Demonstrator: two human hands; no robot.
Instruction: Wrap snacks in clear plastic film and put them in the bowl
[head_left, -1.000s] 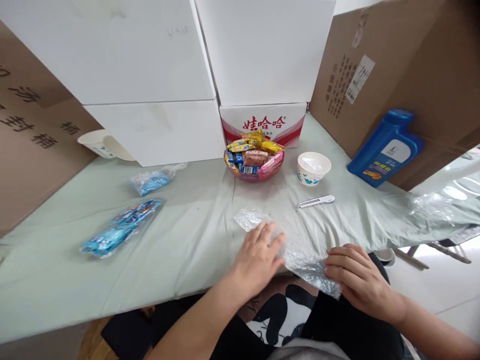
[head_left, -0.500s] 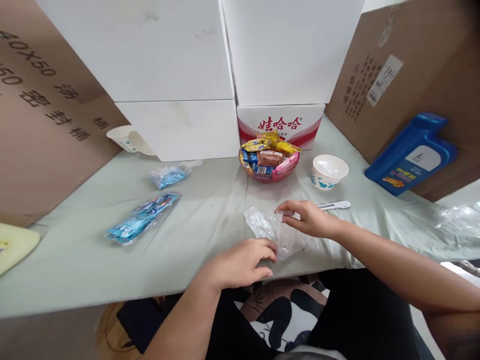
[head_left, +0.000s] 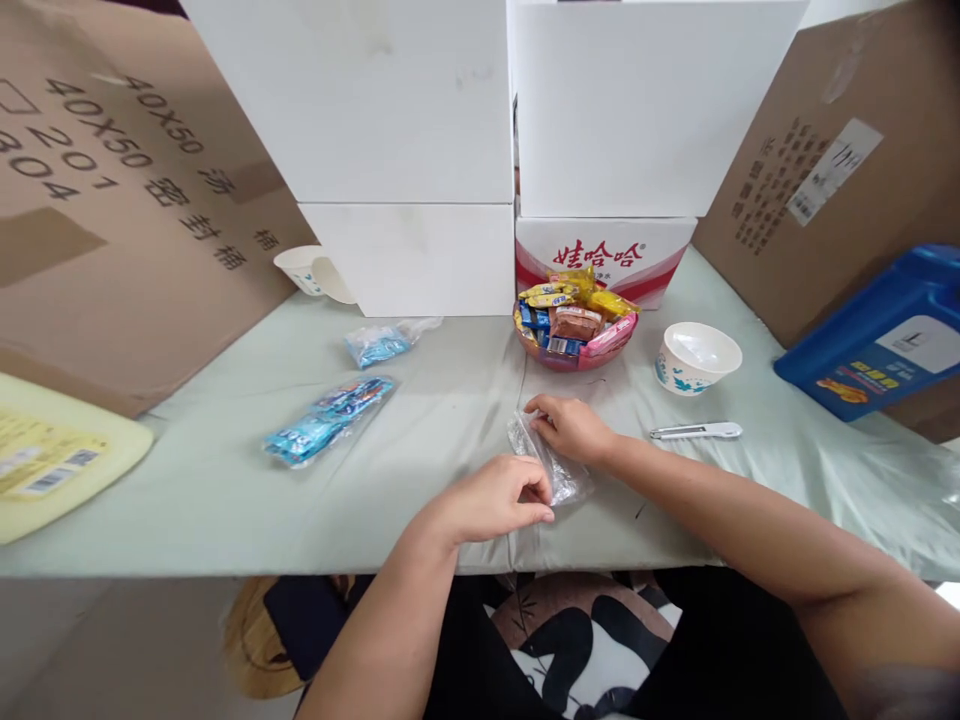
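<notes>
A crinkled clear plastic bag [head_left: 568, 482] lies on the cloth-covered table in front of me. My right hand [head_left: 568, 426] bends over its upper part, fingers curled onto the plastic. At the bag's lower left edge is my left hand [head_left: 504, 496], its fingers bent and the thumb close beneath them, gripping the edge of the plastic. Part of the bag is hidden under both hands. To the right of my right hand lies a white utility knife [head_left: 697, 431]. A bowl of wrapped snacks [head_left: 576, 355] stands just beyond the hands.
A paper bowl [head_left: 697, 360] and a blue bottle [head_left: 874, 335] stand to the right. On the left lie blue snack packets [head_left: 328, 421], a small bag with blue contents [head_left: 382, 345], a tipped paper bowl [head_left: 304, 270] and a yellow container [head_left: 67, 460]. White boxes [head_left: 420, 258] and cartons [head_left: 142, 210] surround the table.
The view has turned left. The bag is now more gathered and narrower, its loose right part drawn in under my right hand. My left thumb and fingers have come closer together.
</notes>
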